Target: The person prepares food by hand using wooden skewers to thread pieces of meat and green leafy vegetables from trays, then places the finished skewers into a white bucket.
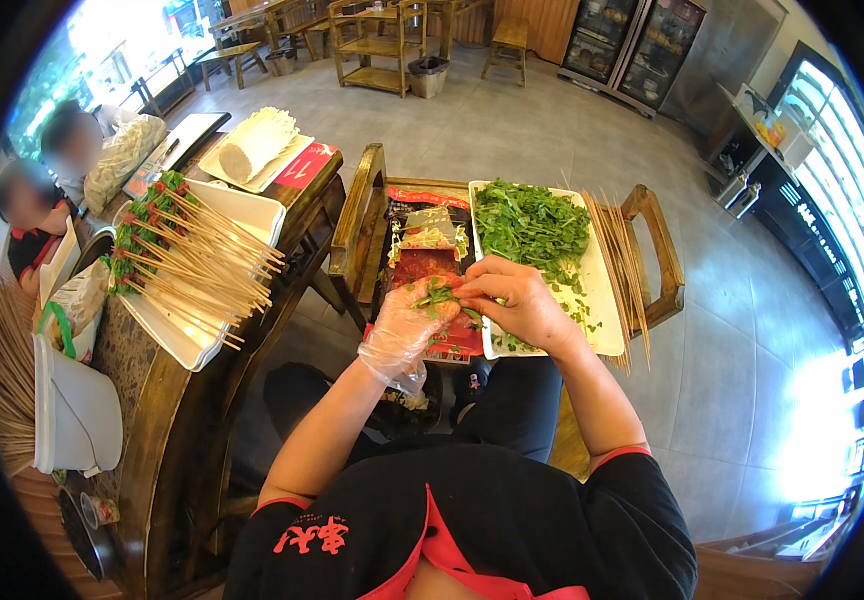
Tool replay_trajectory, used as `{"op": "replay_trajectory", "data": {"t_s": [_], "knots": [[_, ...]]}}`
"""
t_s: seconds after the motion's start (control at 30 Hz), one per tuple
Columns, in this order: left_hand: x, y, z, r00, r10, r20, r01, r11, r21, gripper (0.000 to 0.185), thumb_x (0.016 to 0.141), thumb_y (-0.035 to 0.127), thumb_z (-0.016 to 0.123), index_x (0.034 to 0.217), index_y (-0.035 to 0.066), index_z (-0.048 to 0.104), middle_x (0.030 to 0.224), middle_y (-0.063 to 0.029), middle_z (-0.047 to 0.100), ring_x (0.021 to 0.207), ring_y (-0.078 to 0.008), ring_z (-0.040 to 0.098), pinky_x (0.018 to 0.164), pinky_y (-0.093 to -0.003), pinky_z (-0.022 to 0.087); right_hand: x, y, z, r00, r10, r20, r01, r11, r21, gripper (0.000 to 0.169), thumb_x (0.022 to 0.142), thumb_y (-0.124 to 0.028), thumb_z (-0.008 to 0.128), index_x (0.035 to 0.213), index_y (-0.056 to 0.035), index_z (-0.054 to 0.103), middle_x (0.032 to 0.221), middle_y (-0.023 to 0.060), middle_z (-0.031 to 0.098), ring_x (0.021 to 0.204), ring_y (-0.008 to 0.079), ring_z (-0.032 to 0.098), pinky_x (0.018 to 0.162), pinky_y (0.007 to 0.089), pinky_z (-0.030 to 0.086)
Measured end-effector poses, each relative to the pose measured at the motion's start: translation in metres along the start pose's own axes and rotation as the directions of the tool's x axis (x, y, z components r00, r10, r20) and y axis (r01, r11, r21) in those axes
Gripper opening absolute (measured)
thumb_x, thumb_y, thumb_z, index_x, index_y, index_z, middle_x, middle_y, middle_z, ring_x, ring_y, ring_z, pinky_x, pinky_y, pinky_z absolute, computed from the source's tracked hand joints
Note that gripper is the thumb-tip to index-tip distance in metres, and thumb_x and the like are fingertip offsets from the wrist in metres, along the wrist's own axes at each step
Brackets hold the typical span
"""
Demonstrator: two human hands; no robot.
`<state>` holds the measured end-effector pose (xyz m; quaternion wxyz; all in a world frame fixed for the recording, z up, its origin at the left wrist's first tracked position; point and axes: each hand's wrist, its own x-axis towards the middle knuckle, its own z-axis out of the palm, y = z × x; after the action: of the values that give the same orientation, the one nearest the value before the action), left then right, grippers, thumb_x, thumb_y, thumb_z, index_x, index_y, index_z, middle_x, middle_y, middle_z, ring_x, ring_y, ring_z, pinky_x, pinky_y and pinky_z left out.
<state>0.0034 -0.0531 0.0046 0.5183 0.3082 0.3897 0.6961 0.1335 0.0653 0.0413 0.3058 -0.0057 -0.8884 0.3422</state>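
Observation:
My left hand (405,322), in a clear plastic glove, cradles a small bunch of green herb sprigs (435,297). The thumb and fingers of my bare right hand (522,300) pinch at the same sprigs. Beneath both hands lies an opened plastic food package (432,196) with red sliced meat (418,268) in it, partly covered by my left hand. A white tray (606,339) stands just right of it, holding a heap of chopped leafy herbs (529,221) that look like coriander. Loose bamboo skewers (623,270) lie along the tray's right side.
On the left table (165,397), filled skewers (199,244) with green and red ends rest across a white tray (267,214). Behind are enoki mushrooms (255,146). A white bucket (75,405) stands nearer me. Two people sit at the far left. A wooden chair (360,217) supports the package and herbs.

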Motion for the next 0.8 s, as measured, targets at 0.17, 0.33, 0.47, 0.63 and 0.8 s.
{"op": "replay_trajectory", "data": {"t_s": [0.17, 0.33, 0.47, 0.63, 0.8], "knots": [[-0.001, -0.008, -0.005, 1.000, -0.001, -0.021, 0.004, 0.993, 0.120, 0.023, 0.079, 0.001, 0.060, 0.102, 0.000, 0.055, 0.087, -0.0027, 0.060, 0.073, -0.0062, 0.054, 0.059, -0.0182, 0.043, 0.000, -0.006, -0.002, 0.997, 0.027, 0.075, -0.025, 0.999, -0.030, 0.011, 0.073, 0.000, 0.059, 0.084, 0.0008, 0.060, 0.083, 0.0099, 0.059, 0.077, 0.0273, 0.057, 0.066, 0.0331, 0.047], [0.009, -0.012, -0.008, 0.994, -0.109, 0.015, 0.110, 0.994, -0.011, 0.022, 0.080, 0.004, 0.061, 0.100, -0.001, 0.055, 0.082, -0.0023, 0.058, 0.066, -0.0069, 0.054, 0.055, -0.0181, 0.041, -0.005, -0.001, -0.021, 0.988, 0.117, 0.096, -0.118, 0.993, 0.008, 0.017, 0.077, 0.000, 0.056, 0.093, -0.0007, 0.061, 0.089, 0.0104, 0.061, 0.079, 0.0240, 0.059, 0.069, 0.0295, 0.047], [0.000, 0.007, 0.001, 0.977, -0.180, -0.116, 0.172, 0.982, -0.075, 0.017, 0.081, 0.008, 0.057, 0.094, -0.002, 0.056, 0.079, -0.0093, 0.061, 0.072, -0.0217, 0.062, 0.064, -0.0301, 0.051, -0.020, 0.023, -0.040, 0.853, 0.505, -0.132, -0.489, 0.862, 0.135, 0.022, 0.079, -0.007, 0.056, 0.100, -0.0029, 0.060, 0.091, 0.0098, 0.063, 0.080, 0.0191, 0.060, 0.070, 0.0278, 0.047], [0.001, 0.005, -0.013, 0.988, -0.120, -0.098, 0.114, 0.991, -0.065, 0.018, 0.081, 0.008, 0.053, 0.096, -0.004, 0.054, 0.082, -0.0144, 0.062, 0.072, -0.0253, 0.063, 0.063, -0.0357, 0.054, -0.077, 0.133, -0.092, 0.624, 0.500, -0.600, -0.762, 0.558, -0.328, 0.020, 0.077, -0.010, 0.054, 0.094, -0.0030, 0.062, 0.091, 0.0174, 0.061, 0.083, 0.0324, 0.058, 0.074, 0.0370, 0.046], [-0.002, -0.025, -0.021, 0.983, -0.067, -0.168, 0.105, 0.968, 0.229, 0.023, 0.078, 0.013, 0.063, 0.098, 0.004, 0.056, 0.077, -0.0052, 0.059, 0.065, -0.0140, 0.058, 0.054, -0.0276, 0.046, -0.152, 0.209, -0.123, 0.507, 0.699, -0.503, -0.804, 0.173, -0.569, 0.020, 0.079, -0.014, 0.049, 0.087, 0.0011, 0.058, 0.085, 0.0207, 0.059, 0.080, 0.0359, 0.057, 0.069, 0.0417, 0.047]]}}
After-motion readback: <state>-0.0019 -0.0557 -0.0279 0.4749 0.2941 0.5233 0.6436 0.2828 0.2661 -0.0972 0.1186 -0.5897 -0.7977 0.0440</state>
